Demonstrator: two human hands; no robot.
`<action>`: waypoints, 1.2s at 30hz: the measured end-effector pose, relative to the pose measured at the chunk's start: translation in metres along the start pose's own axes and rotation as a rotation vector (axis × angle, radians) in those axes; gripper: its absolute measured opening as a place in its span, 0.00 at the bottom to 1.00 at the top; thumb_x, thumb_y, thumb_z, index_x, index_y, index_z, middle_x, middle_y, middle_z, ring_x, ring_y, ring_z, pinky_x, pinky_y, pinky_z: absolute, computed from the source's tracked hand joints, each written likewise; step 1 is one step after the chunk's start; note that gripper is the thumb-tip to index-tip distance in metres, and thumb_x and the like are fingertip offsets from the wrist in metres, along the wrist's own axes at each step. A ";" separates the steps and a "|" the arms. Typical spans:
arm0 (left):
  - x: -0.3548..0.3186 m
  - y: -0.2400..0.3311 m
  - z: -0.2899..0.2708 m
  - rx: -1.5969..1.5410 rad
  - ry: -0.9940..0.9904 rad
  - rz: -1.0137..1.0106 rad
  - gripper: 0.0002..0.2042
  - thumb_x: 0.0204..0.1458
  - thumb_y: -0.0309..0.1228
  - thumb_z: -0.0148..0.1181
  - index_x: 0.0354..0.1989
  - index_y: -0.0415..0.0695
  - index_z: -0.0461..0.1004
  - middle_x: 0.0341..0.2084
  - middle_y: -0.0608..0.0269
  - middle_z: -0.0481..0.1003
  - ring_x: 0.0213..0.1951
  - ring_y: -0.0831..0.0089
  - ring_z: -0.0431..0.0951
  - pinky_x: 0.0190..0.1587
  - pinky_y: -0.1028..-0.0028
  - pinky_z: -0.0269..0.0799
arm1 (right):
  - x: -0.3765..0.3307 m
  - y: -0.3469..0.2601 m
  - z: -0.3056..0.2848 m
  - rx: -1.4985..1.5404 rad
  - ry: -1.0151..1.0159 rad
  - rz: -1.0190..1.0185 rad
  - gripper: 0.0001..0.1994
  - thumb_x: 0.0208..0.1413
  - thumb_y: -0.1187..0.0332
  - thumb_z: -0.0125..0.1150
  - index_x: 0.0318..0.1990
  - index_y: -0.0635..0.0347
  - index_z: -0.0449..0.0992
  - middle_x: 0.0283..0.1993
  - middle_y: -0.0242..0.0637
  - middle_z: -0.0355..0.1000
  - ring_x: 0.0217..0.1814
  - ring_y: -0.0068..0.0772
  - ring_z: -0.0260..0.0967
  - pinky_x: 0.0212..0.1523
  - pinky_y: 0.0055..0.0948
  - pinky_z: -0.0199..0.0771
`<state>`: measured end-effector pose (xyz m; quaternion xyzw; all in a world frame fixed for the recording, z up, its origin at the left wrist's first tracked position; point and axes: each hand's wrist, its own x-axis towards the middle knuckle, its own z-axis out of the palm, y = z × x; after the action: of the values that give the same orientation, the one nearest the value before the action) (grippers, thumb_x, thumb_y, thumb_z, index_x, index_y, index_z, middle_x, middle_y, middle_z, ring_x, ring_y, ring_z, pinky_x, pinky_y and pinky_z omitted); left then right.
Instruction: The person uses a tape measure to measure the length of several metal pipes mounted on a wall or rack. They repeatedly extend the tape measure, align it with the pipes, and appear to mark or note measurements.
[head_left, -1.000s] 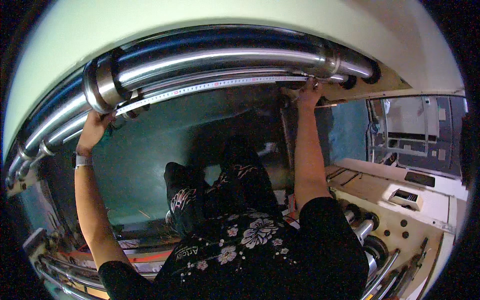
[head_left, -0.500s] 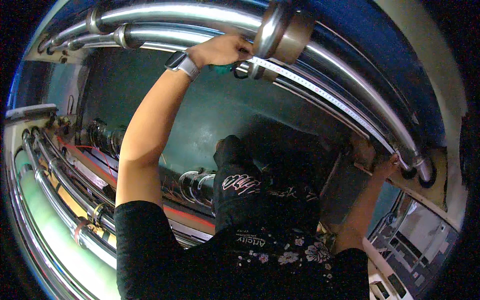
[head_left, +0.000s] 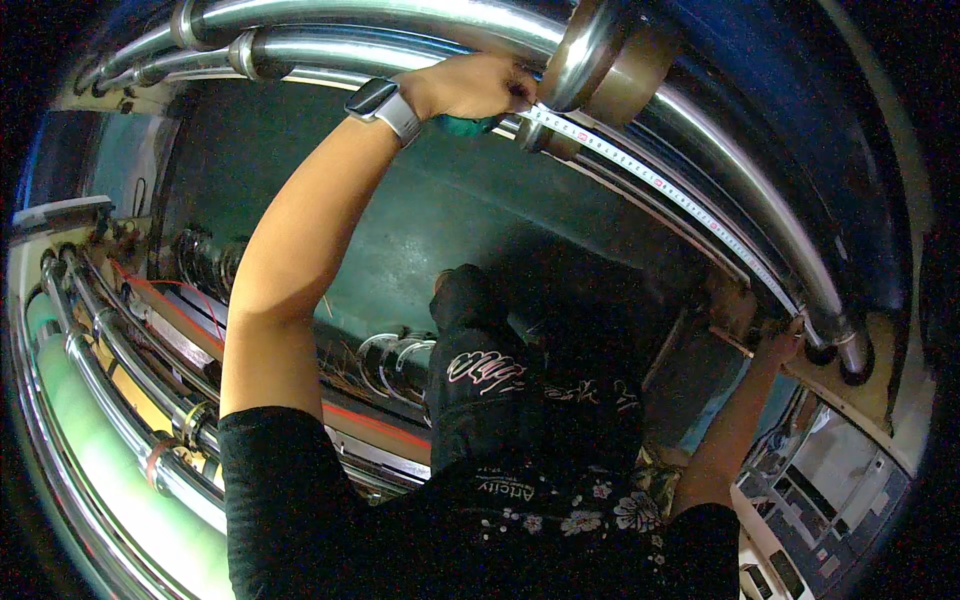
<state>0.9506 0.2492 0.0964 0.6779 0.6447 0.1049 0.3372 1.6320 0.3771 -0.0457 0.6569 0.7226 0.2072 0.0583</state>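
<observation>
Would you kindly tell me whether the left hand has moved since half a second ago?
No, not noticeably: the left hand still sits beside the large metal collar.

Pale-grn roller (head_left: 125,510) & metal rods (head_left: 112,400) lower L, red strip (head_left: 375,423) nearby, grey-white equip. (head_left: 835,475) lower R

A measuring tape (head_left: 660,183) runs alongside a bar (head_left: 735,160), from the left hand (head_left: 470,88) beside the bar's collar (head_left: 575,55) to the right hand (head_left: 782,346) near the bar's right end, while more bars (head_left: 112,405) lie left of the person (head_left: 420,540).
</observation>
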 end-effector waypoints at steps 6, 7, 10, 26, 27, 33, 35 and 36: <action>0.009 -0.010 0.003 0.042 -0.011 0.052 0.11 0.46 0.33 0.49 0.37 0.46 0.72 0.34 0.54 0.71 0.37 0.61 0.71 0.40 0.69 0.64 | -0.007 -0.080 -0.052 1.930 -0.075 0.908 0.28 0.47 0.44 0.42 0.48 0.55 0.61 0.52 0.37 0.52 0.53 0.37 0.51 0.57 0.38 0.45; 0.009 -0.010 0.003 0.067 -0.015 0.066 0.11 0.46 0.34 0.49 0.37 0.46 0.72 0.34 0.55 0.72 0.37 0.62 0.71 0.41 0.70 0.64 | -0.010 -0.091 -0.056 1.952 -0.114 0.923 0.28 0.47 0.43 0.42 0.48 0.56 0.61 0.51 0.37 0.53 0.52 0.37 0.52 0.56 0.38 0.46; 0.011 -0.014 0.007 0.008 0.024 0.098 0.11 0.46 0.34 0.49 0.37 0.46 0.72 0.34 0.55 0.72 0.37 0.62 0.71 0.41 0.70 0.64 | -0.015 -0.110 -0.059 2.080 -0.217 0.955 0.29 0.45 0.42 0.43 0.47 0.56 0.62 0.48 0.36 0.56 0.50 0.36 0.53 0.54 0.38 0.49; 0.009 -0.004 0.003 0.011 -0.041 0.054 0.10 0.46 0.34 0.49 0.34 0.45 0.72 0.29 0.55 0.72 0.33 0.62 0.71 0.38 0.69 0.64 | -0.027 -0.099 -0.044 2.168 -0.206 0.556 0.36 0.39 0.30 0.35 0.38 0.56 0.67 0.25 0.33 0.64 0.33 0.30 0.60 0.33 0.37 0.64; 0.008 -0.003 0.002 0.013 -0.039 0.046 0.10 0.46 0.34 0.50 0.34 0.45 0.72 0.28 0.55 0.72 0.33 0.62 0.71 0.37 0.69 0.64 | -0.034 -0.081 -0.040 2.273 -0.425 0.285 0.38 0.39 0.29 0.33 0.41 0.55 0.65 0.28 0.33 0.65 0.35 0.32 0.60 0.33 0.40 0.64; 0.005 -0.008 0.001 -0.022 -0.045 0.064 0.09 0.46 0.33 0.50 0.33 0.43 0.72 0.27 0.55 0.72 0.32 0.62 0.71 0.37 0.69 0.64 | -0.028 -0.164 -0.151 1.660 -0.350 1.217 0.43 0.36 0.26 0.28 0.54 0.49 0.54 0.48 0.37 0.57 0.46 0.50 0.53 0.34 0.57 0.57; 0.005 -0.005 0.001 -0.013 -0.042 0.056 0.09 0.46 0.33 0.50 0.33 0.43 0.72 0.27 0.55 0.72 0.32 0.61 0.71 0.37 0.69 0.64 | -0.028 -0.173 -0.167 1.626 -0.365 1.217 0.45 0.35 0.26 0.28 0.56 0.48 0.50 0.53 0.37 0.53 0.50 0.52 0.50 0.37 0.62 0.52; 0.004 -0.003 0.000 -0.003 -0.044 0.048 0.09 0.46 0.33 0.50 0.33 0.43 0.72 0.27 0.54 0.72 0.32 0.61 0.71 0.37 0.69 0.64 | -0.028 -0.176 -0.171 1.609 -0.374 1.216 0.46 0.34 0.25 0.28 0.57 0.47 0.49 0.55 0.38 0.51 0.52 0.54 0.48 0.39 0.65 0.49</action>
<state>0.9490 0.2531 0.0930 0.6947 0.6205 0.0991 0.3500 1.4119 0.3031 0.0379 0.7784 0.1718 -0.4498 -0.4027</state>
